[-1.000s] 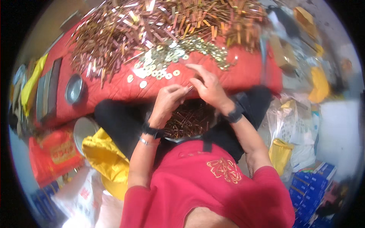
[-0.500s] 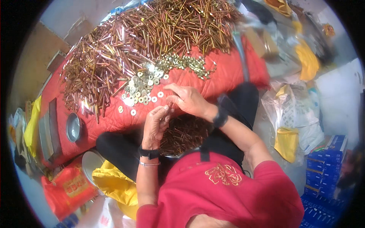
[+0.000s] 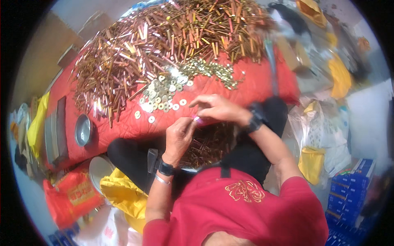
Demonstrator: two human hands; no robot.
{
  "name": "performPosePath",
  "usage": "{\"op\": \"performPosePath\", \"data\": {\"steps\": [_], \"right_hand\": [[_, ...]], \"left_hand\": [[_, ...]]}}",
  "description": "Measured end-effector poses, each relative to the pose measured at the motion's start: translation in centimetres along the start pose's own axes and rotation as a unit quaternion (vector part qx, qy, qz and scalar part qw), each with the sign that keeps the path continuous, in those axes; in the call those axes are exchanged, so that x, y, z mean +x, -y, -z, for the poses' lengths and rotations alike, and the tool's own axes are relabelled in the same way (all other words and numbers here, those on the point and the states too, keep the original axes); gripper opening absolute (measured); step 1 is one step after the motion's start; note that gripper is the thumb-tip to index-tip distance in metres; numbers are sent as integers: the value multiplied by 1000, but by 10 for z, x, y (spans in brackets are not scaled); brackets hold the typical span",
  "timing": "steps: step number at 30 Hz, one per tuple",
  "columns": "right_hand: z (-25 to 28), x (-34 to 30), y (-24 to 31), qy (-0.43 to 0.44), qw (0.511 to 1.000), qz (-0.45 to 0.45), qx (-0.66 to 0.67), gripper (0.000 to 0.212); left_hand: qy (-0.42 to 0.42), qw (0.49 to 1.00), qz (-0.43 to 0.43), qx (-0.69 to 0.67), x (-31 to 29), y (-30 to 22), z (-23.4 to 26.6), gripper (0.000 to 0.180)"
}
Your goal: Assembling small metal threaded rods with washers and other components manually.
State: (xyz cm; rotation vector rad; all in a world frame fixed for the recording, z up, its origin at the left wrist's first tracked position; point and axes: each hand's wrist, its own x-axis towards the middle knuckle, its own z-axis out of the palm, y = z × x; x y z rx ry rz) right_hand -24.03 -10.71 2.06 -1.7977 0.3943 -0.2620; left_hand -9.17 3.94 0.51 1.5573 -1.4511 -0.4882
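Observation:
In front of my lap, my left hand (image 3: 179, 137) is closed in a pinch around a small shiny bolt (image 3: 197, 119). Most of that bolt is hidden by the fingers, and its end glints pinkish. My right hand (image 3: 219, 110) meets it from the other side, thumb and curled fingers at the same end, with the index finger reaching over. Just beyond the fingers lie loose flat washers (image 3: 164, 96) on a red quilted cover (image 3: 127, 127). Small brassy nuts (image 3: 213, 71) are heaped behind them. Under my hands, more brownish bolts (image 3: 207, 147) fill a container whose shape is mostly hidden.
A large pile of copper-coloured metal rods (image 3: 164, 37) spreads over the far side. At left stand a grey metal bowl (image 3: 83, 130) and a grey slab (image 3: 56, 133). Yellow bags (image 3: 123, 190) and a red bag (image 3: 74, 197) lie lower left; blue boxes (image 3: 349, 188) are stacked right.
The whole view has shifted slightly. My left hand has turned, its fingers now pointing more to the right, and the bolt's end shows as a bright glint between both hands.

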Motion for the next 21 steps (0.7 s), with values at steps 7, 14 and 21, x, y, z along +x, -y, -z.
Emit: {"op": "performPosePath", "data": {"steps": [7, 14, 21], "right_hand": [[127, 23, -35, -368, 816, 103, -433, 31], [169, 45, -67, -273, 744, 101, -602, 19], [160, 30, -41, -333, 703, 150, -610, 9]], "left_hand": [[-112, 973, -46, 197, 56, 52, 53, 5], [-146, 899, -18, 413, 94, 135, 90, 8], [-269, 948, 77, 151, 77, 132, 80, 18]]}}
